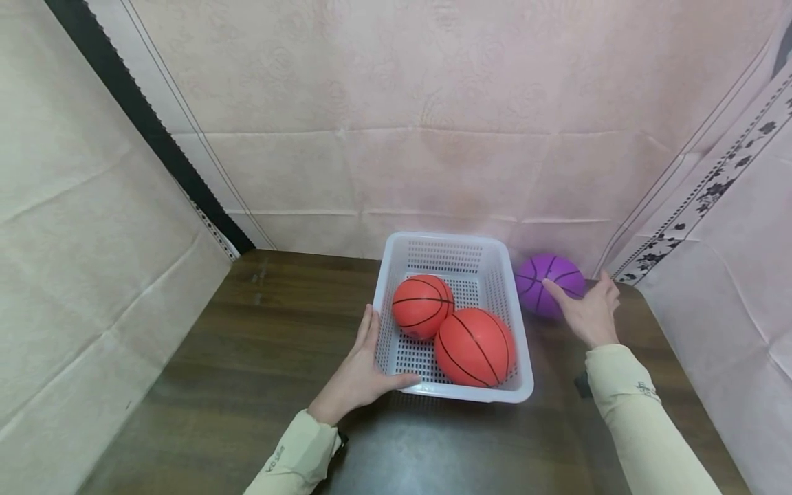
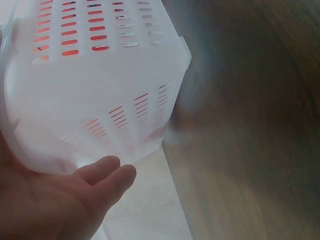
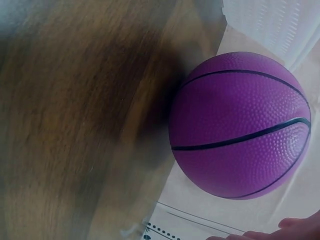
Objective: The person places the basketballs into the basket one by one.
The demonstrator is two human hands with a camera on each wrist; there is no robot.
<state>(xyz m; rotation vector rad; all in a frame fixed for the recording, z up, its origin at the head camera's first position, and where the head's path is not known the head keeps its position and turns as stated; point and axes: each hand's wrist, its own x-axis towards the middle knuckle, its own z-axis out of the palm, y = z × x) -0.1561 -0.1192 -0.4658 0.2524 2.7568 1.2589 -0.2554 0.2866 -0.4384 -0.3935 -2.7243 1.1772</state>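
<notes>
A white perforated plastic basket point(image 1: 454, 393) stands on the table with two orange toy basketballs in it, the smaller ball point(image 1: 423, 307) behind the larger ball point(image 1: 475, 347). My left hand point(image 1: 364, 371) rests at the basket's near left corner, thumb on the near rim and straight fingers along the outer side wall; in the left wrist view two fingers point(image 2: 107, 180) extend beside the basket wall. A purple toy basketball point(image 1: 544, 283) sits right of the basket. My right hand point(image 1: 590, 309) is spread around the ball's near right side, its thumb over it. Whether the hand touches the ball, I cannot tell.
The dark wooden table point(image 1: 272, 364) extends left and in front of the basket. Pale cloth point(image 1: 396, 130) hangs behind the table, with more cloth on both sides. The purple ball is close to the rear cloth.
</notes>
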